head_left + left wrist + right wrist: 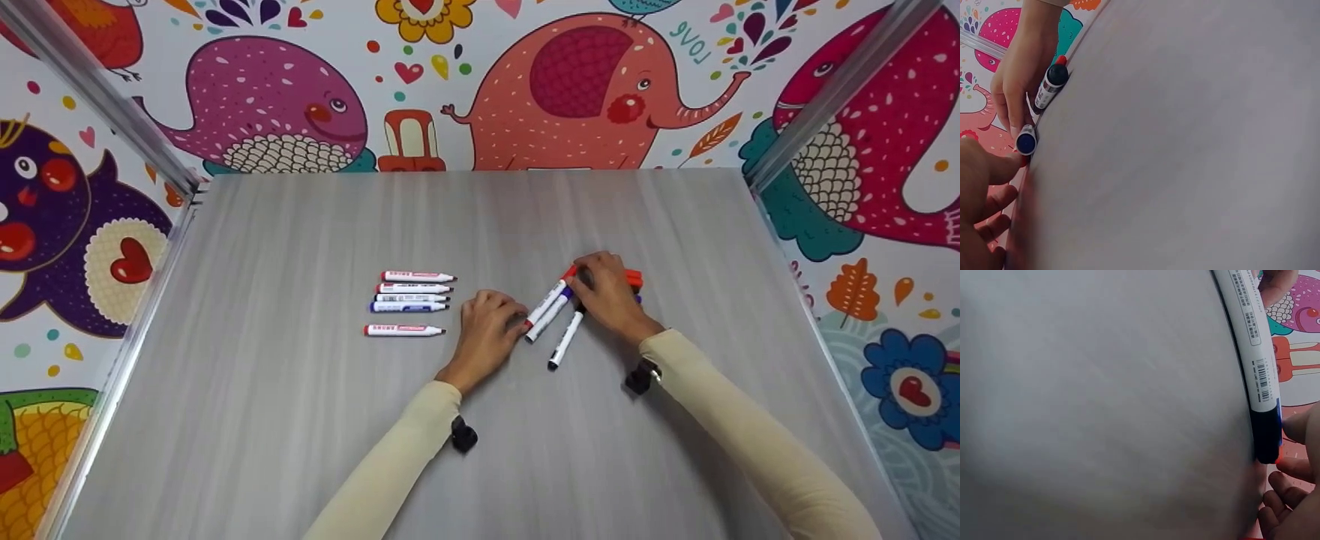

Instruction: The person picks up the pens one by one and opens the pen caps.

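Note:
A red-capped whiteboard marker (545,301) lies slantwise between the hands. My left hand (487,334) pinches its near red end; in the left wrist view that red tip shows by the thumb (1008,169). My right hand (606,296) pinches the far red cap, its fingers (1292,469) at the red in the right wrist view. Right beside it lies a blue marker (550,318). A black marker (566,341) slants below the right hand, which partly covers it. Red caps (634,278) stick out behind the right hand, the rest of those markers hidden.
Several white markers lie in a column left of the left hand: red ones (416,277), a blue one (409,307) and a red one (405,331) set slightly apart below. The grey table (300,420) meets a cartoon-printed wall (420,67) at the back, with metal posts at the corners.

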The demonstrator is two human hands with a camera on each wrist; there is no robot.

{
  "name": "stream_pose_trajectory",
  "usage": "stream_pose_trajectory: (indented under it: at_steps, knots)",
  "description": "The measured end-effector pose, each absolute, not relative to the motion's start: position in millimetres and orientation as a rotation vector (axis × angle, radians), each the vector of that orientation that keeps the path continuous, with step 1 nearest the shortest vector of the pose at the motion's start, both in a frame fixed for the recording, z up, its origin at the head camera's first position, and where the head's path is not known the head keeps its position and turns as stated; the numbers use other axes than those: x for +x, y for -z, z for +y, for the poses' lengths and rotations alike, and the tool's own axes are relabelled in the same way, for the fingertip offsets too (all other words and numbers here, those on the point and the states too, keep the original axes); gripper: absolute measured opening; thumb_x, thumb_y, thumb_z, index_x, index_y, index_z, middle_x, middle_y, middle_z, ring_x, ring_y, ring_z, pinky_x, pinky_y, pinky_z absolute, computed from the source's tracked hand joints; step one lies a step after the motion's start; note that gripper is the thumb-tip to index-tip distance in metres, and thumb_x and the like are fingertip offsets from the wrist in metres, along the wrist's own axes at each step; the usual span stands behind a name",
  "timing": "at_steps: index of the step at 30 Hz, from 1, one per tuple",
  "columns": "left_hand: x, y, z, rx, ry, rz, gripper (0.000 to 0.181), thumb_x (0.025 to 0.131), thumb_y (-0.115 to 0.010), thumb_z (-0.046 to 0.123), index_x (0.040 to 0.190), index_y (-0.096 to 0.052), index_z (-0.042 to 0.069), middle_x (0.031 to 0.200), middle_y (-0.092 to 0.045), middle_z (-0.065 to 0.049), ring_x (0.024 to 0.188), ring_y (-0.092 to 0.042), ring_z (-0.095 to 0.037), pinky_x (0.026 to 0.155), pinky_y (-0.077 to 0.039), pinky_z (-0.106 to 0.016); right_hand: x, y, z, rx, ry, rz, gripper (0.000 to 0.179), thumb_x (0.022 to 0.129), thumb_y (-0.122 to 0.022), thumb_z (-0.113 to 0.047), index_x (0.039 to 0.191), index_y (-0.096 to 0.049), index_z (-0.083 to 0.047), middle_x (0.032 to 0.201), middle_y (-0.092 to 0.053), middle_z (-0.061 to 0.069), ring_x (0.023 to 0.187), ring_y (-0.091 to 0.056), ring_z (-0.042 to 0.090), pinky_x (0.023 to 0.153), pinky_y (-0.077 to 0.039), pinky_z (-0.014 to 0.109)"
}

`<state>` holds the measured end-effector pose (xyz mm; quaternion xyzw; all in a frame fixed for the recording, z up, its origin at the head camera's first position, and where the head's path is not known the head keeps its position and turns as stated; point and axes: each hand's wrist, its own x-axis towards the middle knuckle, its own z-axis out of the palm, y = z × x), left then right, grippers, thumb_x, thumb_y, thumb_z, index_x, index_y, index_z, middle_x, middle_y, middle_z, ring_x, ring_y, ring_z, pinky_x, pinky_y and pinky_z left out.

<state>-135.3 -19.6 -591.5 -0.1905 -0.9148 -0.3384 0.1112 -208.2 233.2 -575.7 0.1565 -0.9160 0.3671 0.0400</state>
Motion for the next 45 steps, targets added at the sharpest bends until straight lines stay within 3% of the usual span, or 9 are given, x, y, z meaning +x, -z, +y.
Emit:
stream_pose_trajectory:
  at_steps: [13,22,28,31,35,39,45]
  knots:
    - [-136,590,-22,-0.587,1.000,-2.695,0.019,0.099,-0.083,0.024,0.116,-0.083,0.013,0.116,-0.073,-0.004,0.119,-0.058,-0.025,0.104,-0.041,-0.053,-209,570,229,0.442,-1.226,-2.834,0.030,0.106,-0.073,-0.015,0.128,-0.071,0.005,0.134,-0.063,0.023,0.129,-0.049,0.040,0.110,-0.042,0.053]
    - [-136,577,-35,-0.653,1.211,-2.639,0.029,0.094,-0.089,0.021,0.120,-0.082,0.009,0.117,-0.073,-0.004,0.118,-0.059,-0.025,0.100,-0.044,-0.052,-200,551,230,0.482,-1.355,-2.755,0.031,0.107,-0.073,-0.015,0.130,-0.069,0.005,0.137,-0.062,0.023,0.134,-0.050,0.040,0.114,-0.041,0.056]
    - [-128,568,-46,-0.714,1.476,-2.641,0.041,0.091,-0.093,0.019,0.127,-0.079,0.005,0.124,-0.073,-0.004,0.122,-0.058,-0.024,0.105,-0.049,-0.047,-188,535,229,0.449,-1.466,-2.760,0.029,0.109,-0.072,-0.017,0.131,-0.069,0.001,0.131,-0.067,0.016,0.116,-0.065,0.034,0.099,-0.055,0.046]
    - [-123,564,-51,-0.746,1.627,-2.630,0.048,0.090,-0.094,0.020,0.133,-0.077,0.004,0.130,-0.073,-0.002,0.126,-0.058,-0.022,0.107,-0.051,-0.045,-182,527,227,0.451,-1.527,-2.750,0.026,0.109,-0.071,-0.020,0.128,-0.071,-0.002,0.124,-0.072,0.012,0.110,-0.068,0.030,0.094,-0.056,0.037]
    - [-117,557,-56,-0.821,1.806,-2.611,0.056,0.091,-0.094,0.023,0.141,-0.074,0.008,0.136,-0.072,0.001,0.131,-0.059,-0.020,0.113,-0.049,-0.048,-174,515,223,0.452,-1.629,-2.722,0.025,0.109,-0.073,-0.024,0.124,-0.073,-0.004,0.115,-0.075,0.009,0.107,-0.068,0.025,0.094,-0.054,0.035]
    - [-112,549,-60,-0.874,1.954,-2.578,0.059,0.092,-0.093,0.024,0.146,-0.072,0.011,0.142,-0.070,0.000,0.133,-0.062,-0.021,0.114,-0.051,-0.048,-168,506,220,0.460,-1.719,-2.704,0.031,0.109,-0.073,-0.027,0.126,-0.072,-0.001,0.112,-0.077,0.009,0.103,-0.066,0.031,0.091,-0.052,0.038]
    - [-109,543,-61,-0.920,2.123,-2.516,0.059,0.094,-0.091,0.020,0.148,-0.070,0.008,0.143,-0.069,-0.005,0.134,-0.064,-0.031,0.112,-0.053,-0.050,-162,500,217,0.474,-1.875,-2.651,0.030,0.109,-0.073,-0.023,0.125,-0.071,0.001,0.112,-0.077,0.012,0.102,-0.065,0.048,0.080,-0.058,0.030]
